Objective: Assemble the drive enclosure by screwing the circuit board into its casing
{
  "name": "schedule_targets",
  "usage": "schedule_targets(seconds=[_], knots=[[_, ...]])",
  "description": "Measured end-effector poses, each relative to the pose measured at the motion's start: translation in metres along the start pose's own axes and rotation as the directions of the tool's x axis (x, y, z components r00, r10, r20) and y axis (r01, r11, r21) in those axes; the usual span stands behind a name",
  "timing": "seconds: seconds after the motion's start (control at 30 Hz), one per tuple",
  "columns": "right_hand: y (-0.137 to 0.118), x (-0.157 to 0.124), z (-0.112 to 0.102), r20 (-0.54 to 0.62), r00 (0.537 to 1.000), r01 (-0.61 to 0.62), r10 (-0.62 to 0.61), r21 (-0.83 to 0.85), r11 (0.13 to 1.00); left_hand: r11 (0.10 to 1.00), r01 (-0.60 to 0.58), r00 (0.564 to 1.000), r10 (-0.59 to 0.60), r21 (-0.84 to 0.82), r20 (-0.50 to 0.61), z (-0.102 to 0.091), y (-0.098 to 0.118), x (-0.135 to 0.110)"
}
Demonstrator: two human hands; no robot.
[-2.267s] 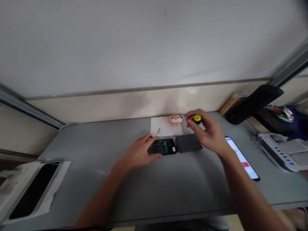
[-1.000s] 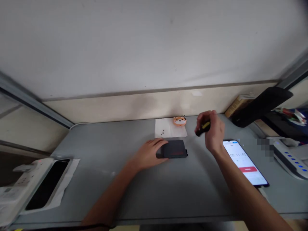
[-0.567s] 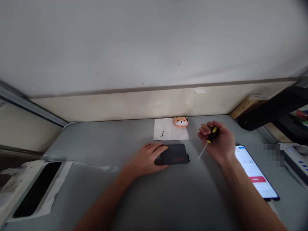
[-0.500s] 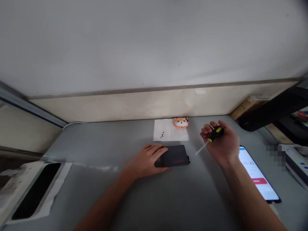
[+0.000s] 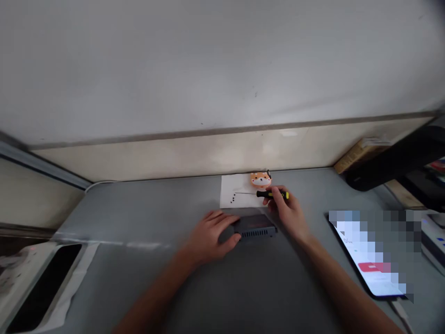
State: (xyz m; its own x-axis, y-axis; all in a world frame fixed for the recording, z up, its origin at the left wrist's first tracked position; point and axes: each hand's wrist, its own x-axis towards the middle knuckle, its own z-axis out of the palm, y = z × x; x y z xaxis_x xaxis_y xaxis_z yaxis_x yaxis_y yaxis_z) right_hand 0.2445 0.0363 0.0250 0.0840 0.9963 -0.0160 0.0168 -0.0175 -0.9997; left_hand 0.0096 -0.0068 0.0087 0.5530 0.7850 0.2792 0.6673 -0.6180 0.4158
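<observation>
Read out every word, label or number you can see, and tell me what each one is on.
No text can be read.
Phone: screen pixelated, unreadable.
Red button on the phone: label unreadable.
Dark vented case: reddish marking on top, too blurred to read.
Screwdriver: yellow and black grip, no readable marking.
</observation>
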Motion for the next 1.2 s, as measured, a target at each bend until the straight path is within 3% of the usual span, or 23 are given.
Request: schedule_targets(seconds=[0.17, 0.43, 0.7, 0.87, 1.0, 1.2], knots=[[0.011, 0.003, 0.0, -0.017, 0.999, -0.045, 0.045, 0.007, 0.999, 1.0, 0.002, 0.995, -0.003, -0.01, -0.1, 0.002, 0.004, 0.002], [0.012, 0.004, 0.001, 0.013, 0.999, -0.049, 0.049, -0.008, 0.999, 0.996, 0.052, 0.989, -0.062, -0.076, -0.132, 0.004, 0.005, 0.004], [0.002, 0.003, -0.005, -0.049, 0.998, -0.027, 0.035, 0.15, 0.988, 0.974, 0.159, 0.969, -0.185, -0.16, -0.163, 0.006, 0.006, 0.004], [-0.01, 0.0, -0.01, -0.08, 0.995, -0.038, 0.062, 0.275, 0.961, 0.966, 0.153, 0.966, -0.191, -0.208, -0.177, 0.009, 0.005, 0.004], [-0.011, -0.002, -0.01, -0.04, 0.997, -0.054, 0.067, 0.264, 0.963, 0.985, 0.099, 0.951, -0.135, -0.143, -0.277, 0.008, 0.001, 0.003], [-0.011, -0.004, -0.006, 0.027, 0.997, -0.074, 0.07, 0.203, 0.976, 0.997, -0.078, 0.926, 0.074, 0.006, -0.371, 0.0, -0.004, 0.0]])
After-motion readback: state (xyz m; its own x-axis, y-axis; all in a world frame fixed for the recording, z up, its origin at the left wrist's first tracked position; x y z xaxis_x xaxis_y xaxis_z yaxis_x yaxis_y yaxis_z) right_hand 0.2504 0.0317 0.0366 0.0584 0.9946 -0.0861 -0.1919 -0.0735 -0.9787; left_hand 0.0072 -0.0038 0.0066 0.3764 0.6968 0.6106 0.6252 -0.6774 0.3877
